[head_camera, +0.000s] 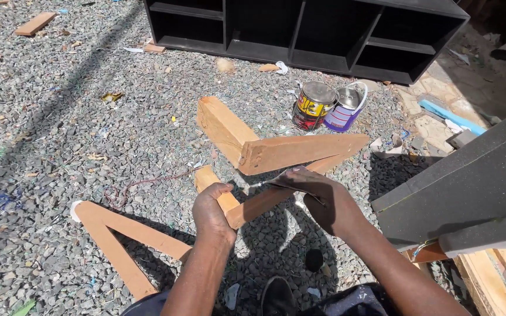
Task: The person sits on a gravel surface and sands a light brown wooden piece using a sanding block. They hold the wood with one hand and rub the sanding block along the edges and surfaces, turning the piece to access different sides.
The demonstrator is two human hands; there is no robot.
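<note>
Gripping the near end of a V-shaped wooden frame [247,205] in the clenched left hand [212,210], seemingly to steady it off the gravel [48,105], with the right hand [323,199] closed on a thin flat tool [279,185] pressed to the frame's upper face, likely for scraping or spreading, though too small to tell. Counting from the left: one flat V-frame [118,240] lying on the stones, one thicker V-frame [265,146] beyond the held one, two tins [329,105] tipped together, one black shelf unit [306,29], and one grey padded piece [469,187] at the right.
</note>
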